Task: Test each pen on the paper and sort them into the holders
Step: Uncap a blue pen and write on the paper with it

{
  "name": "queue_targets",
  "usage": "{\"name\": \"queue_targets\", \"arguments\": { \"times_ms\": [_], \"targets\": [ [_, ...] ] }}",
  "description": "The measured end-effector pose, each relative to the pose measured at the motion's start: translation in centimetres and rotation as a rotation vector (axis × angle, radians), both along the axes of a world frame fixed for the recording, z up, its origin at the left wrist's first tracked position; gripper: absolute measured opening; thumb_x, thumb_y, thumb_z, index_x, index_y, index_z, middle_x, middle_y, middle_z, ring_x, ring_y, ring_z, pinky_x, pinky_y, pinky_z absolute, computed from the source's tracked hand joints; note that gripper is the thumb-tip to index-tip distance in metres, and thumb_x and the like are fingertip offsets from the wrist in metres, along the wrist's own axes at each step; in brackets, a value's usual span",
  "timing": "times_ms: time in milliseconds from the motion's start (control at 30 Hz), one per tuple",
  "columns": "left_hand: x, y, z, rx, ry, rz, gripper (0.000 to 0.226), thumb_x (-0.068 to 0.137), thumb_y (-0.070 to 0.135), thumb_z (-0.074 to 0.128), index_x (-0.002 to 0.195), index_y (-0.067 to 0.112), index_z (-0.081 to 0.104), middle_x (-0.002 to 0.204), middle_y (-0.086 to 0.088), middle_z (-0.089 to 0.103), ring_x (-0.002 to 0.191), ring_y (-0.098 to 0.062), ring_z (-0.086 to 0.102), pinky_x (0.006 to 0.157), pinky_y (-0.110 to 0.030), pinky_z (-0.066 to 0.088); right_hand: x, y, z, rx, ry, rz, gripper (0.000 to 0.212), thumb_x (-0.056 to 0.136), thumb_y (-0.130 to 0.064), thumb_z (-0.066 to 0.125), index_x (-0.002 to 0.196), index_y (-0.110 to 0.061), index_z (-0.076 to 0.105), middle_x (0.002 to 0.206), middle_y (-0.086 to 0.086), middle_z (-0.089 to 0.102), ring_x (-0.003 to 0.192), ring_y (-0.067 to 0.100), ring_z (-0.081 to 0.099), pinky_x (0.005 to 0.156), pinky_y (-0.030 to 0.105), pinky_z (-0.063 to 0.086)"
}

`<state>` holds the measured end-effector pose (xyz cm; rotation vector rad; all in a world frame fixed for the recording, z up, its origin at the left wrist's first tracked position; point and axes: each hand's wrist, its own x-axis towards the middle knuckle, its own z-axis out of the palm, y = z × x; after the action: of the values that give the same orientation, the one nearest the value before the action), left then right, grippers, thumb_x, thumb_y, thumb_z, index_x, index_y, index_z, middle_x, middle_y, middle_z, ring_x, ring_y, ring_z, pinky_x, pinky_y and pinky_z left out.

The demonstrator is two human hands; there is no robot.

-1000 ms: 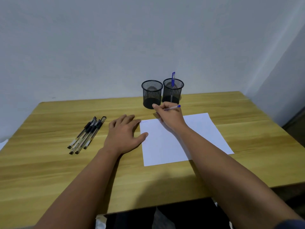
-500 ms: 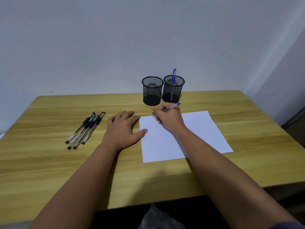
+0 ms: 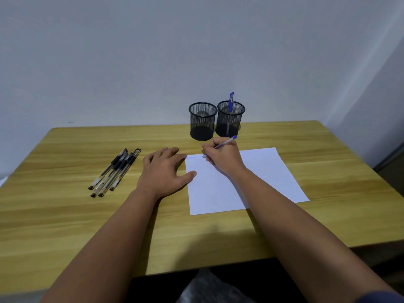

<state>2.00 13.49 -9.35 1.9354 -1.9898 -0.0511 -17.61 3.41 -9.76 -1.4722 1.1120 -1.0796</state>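
Observation:
A white sheet of paper (image 3: 258, 182) lies on the wooden table (image 3: 65, 215). My right hand (image 3: 223, 156) grips a blue-ended pen (image 3: 227, 141) with its tip on the paper's top left corner, beside a short blue scribble (image 3: 191, 157). My left hand (image 3: 164, 169) lies flat on the table, thumb touching the paper's left edge. Several black pens (image 3: 113, 171) lie in a bunch to the left. Two black mesh holders stand at the back: the left holder (image 3: 202, 121) looks empty, the right holder (image 3: 230, 121) has one blue pen (image 3: 231, 101) upright in it.
A pale wall rises right behind the table's far edge. The table's front edge runs close to my body, with dark floor below. A corner wall stands at the right.
The view has tilted slightly, so everything sits a little lower in frame. My right hand keeps the pen on the paper's top corner and blue marks show there. The left hand stays put.

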Motion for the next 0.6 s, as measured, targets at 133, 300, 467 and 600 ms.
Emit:
{"name": "queue_targets", "arguments": {
  "times_ms": [133,300,467,600],
  "targets": [
    [-0.01,0.00,0.00,-0.008,0.008,0.003,0.075,0.078,0.082,0.042,0.141,0.044,0.052,0.156,0.010,0.044,0.148,-0.018,0.029,0.116,-0.047,0.018,-0.07,0.16,0.29,0.005,-0.009,-0.017,0.034,0.096,-0.016,0.077,0.071,0.003,0.063,0.059,0.014,0.063,0.052,0.020,0.061,0.058,0.035,0.050],
    [-0.11,0.00,0.08,-0.003,0.002,0.004,0.074,0.078,0.082,0.042,0.141,0.044,0.052,0.156,0.010,0.044,0.148,-0.018,0.029,0.116,-0.047,0.018,-0.03,0.38,0.47,-0.013,0.010,-0.043,0.035,0.096,-0.020,0.076,0.073,0.004,0.065,0.060,0.015,0.065,0.054,0.021,0.061,0.057,0.035,0.051],
    [-0.15,0.12,0.17,-0.005,0.003,0.005,0.074,0.078,0.082,0.043,0.141,0.043,0.053,0.156,0.010,0.044,0.147,-0.018,0.030,0.116,-0.047,0.019,-0.18,0.47,0.63,-0.012,-0.017,-0.074,0.036,0.097,-0.015,0.073,0.071,0.007,0.061,0.059,0.016,0.061,0.053,0.024,0.062,0.056,0.035,0.051],
    [-0.11,0.07,0.23,0.011,-0.009,0.003,0.076,0.079,0.082,0.041,0.143,0.043,0.050,0.157,0.010,0.042,0.148,-0.018,0.028,0.116,-0.047,0.018,-0.21,0.45,0.61,-0.007,-0.008,-0.083,0.037,0.097,-0.017,0.072,0.064,-0.004,0.062,0.063,0.024,0.062,0.056,0.029,0.063,0.058,0.038,0.052]
  ]
}}
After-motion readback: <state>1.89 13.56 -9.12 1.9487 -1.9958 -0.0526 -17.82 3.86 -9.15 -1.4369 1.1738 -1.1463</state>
